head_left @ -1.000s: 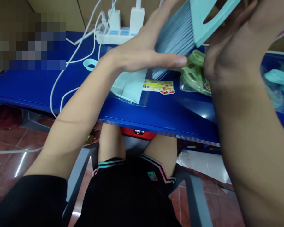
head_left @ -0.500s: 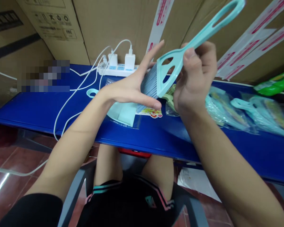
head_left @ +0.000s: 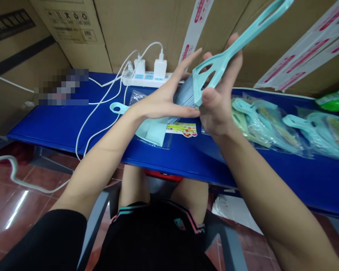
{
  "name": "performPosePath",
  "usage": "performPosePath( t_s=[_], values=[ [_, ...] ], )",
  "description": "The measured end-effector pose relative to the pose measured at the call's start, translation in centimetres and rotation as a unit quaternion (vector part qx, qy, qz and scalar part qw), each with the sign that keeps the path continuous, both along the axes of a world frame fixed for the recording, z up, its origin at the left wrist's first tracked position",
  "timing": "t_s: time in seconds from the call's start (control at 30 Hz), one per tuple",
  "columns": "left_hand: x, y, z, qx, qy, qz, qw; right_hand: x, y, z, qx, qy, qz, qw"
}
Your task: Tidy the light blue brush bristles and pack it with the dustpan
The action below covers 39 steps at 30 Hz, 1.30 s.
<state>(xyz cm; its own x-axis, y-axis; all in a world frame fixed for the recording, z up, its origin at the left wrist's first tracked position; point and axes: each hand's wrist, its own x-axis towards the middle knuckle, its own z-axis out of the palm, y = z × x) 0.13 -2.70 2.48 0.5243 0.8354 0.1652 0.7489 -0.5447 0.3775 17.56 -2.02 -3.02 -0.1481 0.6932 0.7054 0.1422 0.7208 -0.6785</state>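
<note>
A light-blue hand brush [head_left: 214, 71] is raised above the table, its handle pointing up to the right and its grey-blue bristles [head_left: 185, 93] down to the left. My right hand [head_left: 219, 103] grips it at the head, thumb at the lower edge and fingers behind. My left hand [head_left: 166, 99] is open at the bristles, its thumb and fingers stretched apart on either side of them; whether the palm touches them is hidden. Beneath my left hand lies a light-blue dustpan [head_left: 151, 132] on clear plastic, partly covered by my wrist. Beside it is a printed card [head_left: 183, 129].
Bagged brush-and-dustpan sets [head_left: 274, 120] lie at the right of the blue table [head_left: 186, 160]. A white power strip [head_left: 145, 79] with chargers and trailing cables stands at the back, against cardboard boxes [head_left: 147, 26]. A green package [head_left: 335, 99] is at the far right.
My right hand has turned and shifted its hold on the brush head, its fingers now straighter behind it. The left hand stays spread at the bristles. The whole view has shifted slightly.
</note>
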Motion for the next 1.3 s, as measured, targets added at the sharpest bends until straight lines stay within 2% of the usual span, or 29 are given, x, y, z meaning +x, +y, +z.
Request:
performPosePath(
  t_s=[0.1, 0.23, 0.33, 0.4, 0.43, 0.5, 0.53, 0.6, 0.7, 0.73, 0.8, 0.9, 1.0, 1.03, 1.13, 1.3],
  values=[
    [-0.1, -0.2, -0.1, 0.002, -0.021, -0.023, 1.0, -0.7, 0.2, -0.9, 0.008, 0.034, 0.048, 0.998],
    [-0.1, -0.5, -0.1, -0.004, -0.022, -0.04, 0.999, -1.3, 0.8, -2.0, -0.004, 0.031, 0.038, 0.999],
    [0.1, -0.4, -0.2, -0.018, -0.035, -0.033, 0.999, -1.4, 1.0, -2.3, 0.03, 0.053, 0.056, 0.997],
    [0.2, 0.0, -0.3, -0.036, -0.087, -0.034, 0.995, -1.3, 0.9, -2.1, 0.037, 0.05, 0.043, 0.997],
    [0.1, 0.3, -0.4, -0.044, -0.145, -0.046, 0.987, -1.2, 0.7, -2.0, 0.031, 0.039, 0.027, 0.998],
    [-0.4, 0.9, -0.2, -0.051, -0.29, -0.087, 0.952, -0.8, 0.3, -1.5, 0.016, 0.014, -0.013, 1.0],
    [-0.9, 0.9, 0.0, -0.055, -0.38, -0.109, 0.917, -0.6, 0.1, -1.2, 0.01, -0.003, -0.031, 0.999],
    [-2.7, 0.4, 0.6, -0.05, -0.451, -0.103, 0.885, -0.3, -0.6, -0.6, 0.0, -0.065, -0.052, 0.997],
    [-6.5, -1.9, 1.1, -0.053, -0.616, 0.002, 0.786, -0.9, -1.8, 0.5, -0.043, -0.234, -0.067, 0.969],
    [-7.8, -2.8, 1.1, -0.038, -0.639, 0.053, 0.766, -1.4, -2.3, 0.9, -0.069, -0.293, -0.07, 0.951],
    [-10.1, -4.4, 0.4, -0.012, -0.649, 0.15, 0.745, -3.0, -3.1, 1.5, -0.114, -0.385, -0.071, 0.913],
    [-12.3, -5.7, -1.4, -0.03, -0.604, 0.273, 0.748, -5.5, -3.6, 2.0, -0.147, -0.477, -0.053, 0.865],
    [-13.1, -5.6, -2.9, -0.009, -0.434, 0.373, 0.82, -7.4, -3.5, 2.1, -0.156, -0.512, -0.037, 0.844],
    [-13.1, -5.4, -3.2, 0.002, -0.388, 0.394, 0.833, -7.7, -3.4, 2.0, -0.157, -0.515, -0.033, 0.842],
    [-13.0, -4.6, -3.6, 0.024, -0.291, 0.425, 0.857, -8.3, -3.3, 1.7, -0.164, -0.522, -0.023, 0.837],
    [-12.3, -3.7, -3.2, 0.033, -0.164, 0.419, 0.893, -8.4, -3.2, 1.4, -0.183, -0.522, -0.021, 0.832]
  ],
)
